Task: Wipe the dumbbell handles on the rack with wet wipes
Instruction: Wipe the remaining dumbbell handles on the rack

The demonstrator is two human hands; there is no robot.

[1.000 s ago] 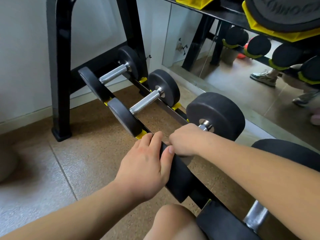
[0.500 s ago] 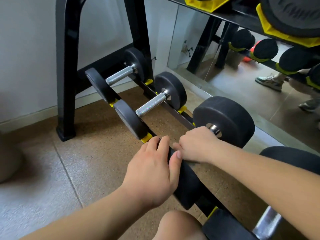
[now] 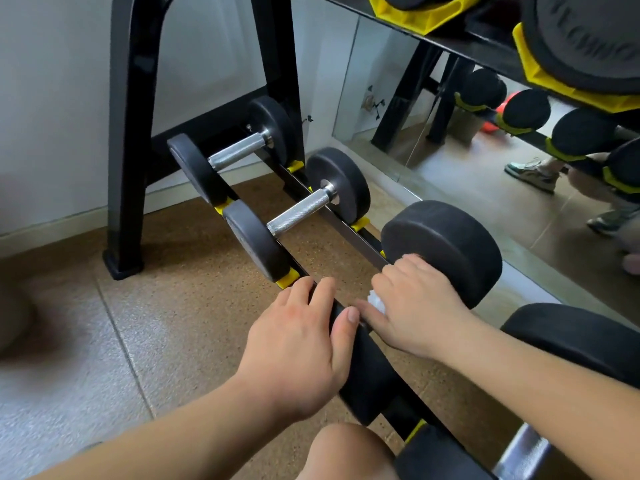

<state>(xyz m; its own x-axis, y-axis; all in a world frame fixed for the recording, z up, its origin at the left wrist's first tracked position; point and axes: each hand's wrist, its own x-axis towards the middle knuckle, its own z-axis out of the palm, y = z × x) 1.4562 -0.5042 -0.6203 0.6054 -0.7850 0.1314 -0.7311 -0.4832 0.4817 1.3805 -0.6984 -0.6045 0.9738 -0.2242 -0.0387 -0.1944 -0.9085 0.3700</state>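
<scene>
Head view shows our right hand (image 3: 415, 306) curled down over the handle of the dumbbell (image 3: 446, 247) we are working on. Its fingers are closed on a white wet wipe (image 3: 375, 301), and a crumpled corner peeks out by the thumb. The handle is hidden beneath the hand, so we cannot tell how much of it the wipe covers. Our left hand (image 3: 298, 344) clasps this dumbbell's near head (image 3: 367, 372), fingers draped over the rim and thumb on the inner face, just beside the right thumb.

We judge the main risk to be the bunched wipe: wadded like this, it may clean only a strip and miss the underside. If the left hand eases off while the right one twists, the dumbbell could roll in its seat and nip a finger against the rail. Rough knurling could also shred a wet wipe.

Beyond this dumbbell, two lighter ones show bare steel handles, the closer (image 3: 299, 211) and the farther (image 3: 239, 150). The black rack (image 3: 133, 133) stands past them.

Each head sits in a yellow cradle; the one (image 3: 287, 277) just beyond our left fingers holds the neighbouring dumbbell's head. Above this dumbbell, larger yellow cradles (image 3: 426, 12) on the upper shelf carry bigger heads. We see no wipe packet or bin.
</scene>
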